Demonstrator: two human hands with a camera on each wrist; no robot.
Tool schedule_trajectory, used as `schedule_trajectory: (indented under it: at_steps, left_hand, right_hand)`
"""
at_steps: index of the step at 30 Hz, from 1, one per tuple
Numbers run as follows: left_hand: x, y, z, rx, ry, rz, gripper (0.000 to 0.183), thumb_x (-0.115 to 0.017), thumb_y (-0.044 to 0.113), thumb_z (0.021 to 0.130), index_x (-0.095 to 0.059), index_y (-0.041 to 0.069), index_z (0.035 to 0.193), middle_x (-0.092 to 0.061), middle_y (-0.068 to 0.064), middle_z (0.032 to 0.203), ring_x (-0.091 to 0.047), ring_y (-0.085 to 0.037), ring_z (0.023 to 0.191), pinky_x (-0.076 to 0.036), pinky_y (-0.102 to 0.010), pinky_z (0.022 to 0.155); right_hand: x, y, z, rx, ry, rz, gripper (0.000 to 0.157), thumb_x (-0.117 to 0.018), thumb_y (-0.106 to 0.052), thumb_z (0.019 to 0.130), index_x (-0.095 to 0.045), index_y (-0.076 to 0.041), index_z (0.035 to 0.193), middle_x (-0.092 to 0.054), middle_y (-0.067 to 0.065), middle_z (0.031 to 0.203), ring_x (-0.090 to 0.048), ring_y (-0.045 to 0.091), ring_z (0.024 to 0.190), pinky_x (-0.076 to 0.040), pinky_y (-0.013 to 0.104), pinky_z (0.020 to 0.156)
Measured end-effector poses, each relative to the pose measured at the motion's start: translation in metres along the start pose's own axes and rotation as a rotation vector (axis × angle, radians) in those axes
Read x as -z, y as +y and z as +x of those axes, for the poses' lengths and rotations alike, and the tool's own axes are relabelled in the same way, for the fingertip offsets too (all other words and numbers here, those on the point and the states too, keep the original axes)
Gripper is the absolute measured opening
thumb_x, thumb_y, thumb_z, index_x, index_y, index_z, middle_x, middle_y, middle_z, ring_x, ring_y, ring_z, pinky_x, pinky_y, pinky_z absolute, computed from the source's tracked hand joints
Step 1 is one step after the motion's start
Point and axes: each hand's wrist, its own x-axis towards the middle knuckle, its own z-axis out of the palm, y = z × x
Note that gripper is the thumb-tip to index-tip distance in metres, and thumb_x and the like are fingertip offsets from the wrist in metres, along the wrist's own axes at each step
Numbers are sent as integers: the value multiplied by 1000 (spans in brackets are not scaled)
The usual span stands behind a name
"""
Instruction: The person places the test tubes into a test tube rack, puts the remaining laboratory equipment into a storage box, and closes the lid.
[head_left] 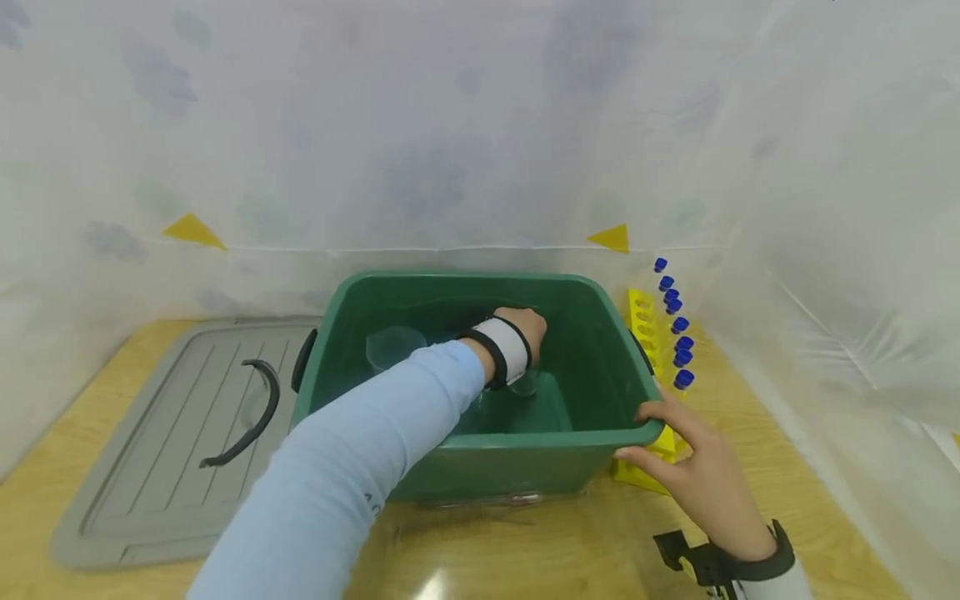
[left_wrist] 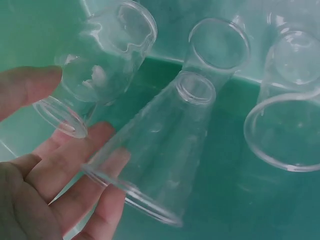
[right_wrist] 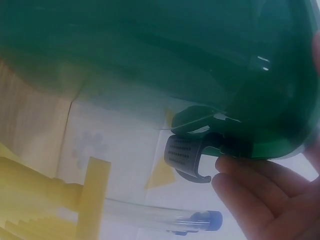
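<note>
My left hand point(head_left: 525, 329) reaches down inside a green plastic bin point(head_left: 450, 450), among clear glassware. In the left wrist view, its fingers are spread and fairly straight. The thumb meets the side of a rounded glass vessel point(left_wrist: 120, 60) with a flared rim, while the other fingers lie behind that rim and behind the wide base of a conical glass vessel point(left_wrist: 160, 145). Another clear vessel point(left_wrist: 285, 135) lies farther right. My right hand point(head_left: 697, 467) grips the bin's front right corner, thumb under the lip; the fingers show beside a black bin handle point(right_wrist: 187, 152).
Right of the bin stands a yellow test tube rack point(head_left: 643, 333) with several blue-capped tubes point(right_wrist: 165, 215). A grey lid point(head_left: 172, 417) with a black handle point(head_left: 262, 417) lies to the left. Thin clear items point(head_left: 480, 502) lie along the bin's front. A plastic sheet point(head_left: 450, 167) hangs behind.
</note>
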Motion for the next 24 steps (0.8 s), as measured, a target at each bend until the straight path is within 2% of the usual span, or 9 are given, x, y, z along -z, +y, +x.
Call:
schedule_trajectory:
  at_steps: [1,4,6,9,11,13,18,19,24]
  left_hand:
    - [-1,0,1,1,1,-1,13,-61,23,89,-64,14,98,-66,1,98,-57,-12,79,-52,-31,77]
    - [-4,-2,2,0,14,5,10,-59,21,90,-64,14,95,-66,1,94,-56,-13,77,-51,-32,77]
    - [-8,-3,3,-2,17,12,8,-57,18,91,-64,14,92,-66,0,92,-55,-13,74,-51,-33,76]
    - [-13,-5,6,-4,24,24,9,-56,16,92,-64,14,94,-66,0,92,-56,-13,75,-52,-34,77]
    - [-15,-6,6,-1,28,25,9,-57,17,91,-64,14,97,-66,1,95,-57,-13,78,-51,-35,79]
    - [-15,-5,5,5,26,24,12,-58,17,91,-64,15,101,-67,1,97,-59,-14,82,-51,-36,81]
    - [-15,-2,3,20,9,42,17,-58,19,91,-63,15,106,-67,1,101,-62,-14,87,-51,-36,82]
    - [-16,-1,4,23,9,50,17,-58,19,91,-63,15,106,-67,1,101,-62,-14,87,-52,-36,82]
    - [-20,0,7,33,25,72,15,-59,21,91,-64,16,104,-68,2,100,-61,-13,86,-51,-36,81]
  right_hand:
    - [0,0,-1,-4,1,3,35,-83,-16,66,-63,-12,94,-62,26,118,-52,48,113,-52,24,64]
    - [0,0,-2,-5,4,6,36,-83,-17,66,-63,-12,94,-61,27,118,-53,49,112,-40,13,57]
    - [0,-1,-2,-2,5,-10,36,-84,-19,65,-63,-12,94,-63,25,116,-54,48,111,-46,16,64]
    - [-1,-2,-2,11,4,-10,36,-84,-18,65,-63,-11,94,-64,23,114,-53,48,112,-55,39,68]
    - [-1,-3,-2,17,5,-11,36,-84,-17,65,-63,-10,94,-65,22,113,-53,48,113,-52,52,74]
    - [-1,-3,-2,21,3,-2,36,-84,-15,65,-63,-10,94,-65,22,113,-52,48,114,-48,58,77]
    - [0,-3,-3,17,-4,1,36,-84,-16,65,-63,-10,94,-64,24,115,-52,49,113,-48,58,77]
    - [0,-2,-3,15,-4,-3,36,-84,-17,66,-63,-11,94,-64,23,115,-52,49,114,-52,53,77]
    - [0,-2,-3,15,-4,-2,35,-84,-17,66,-63,-11,94,-65,22,113,-52,48,114,-52,50,76]
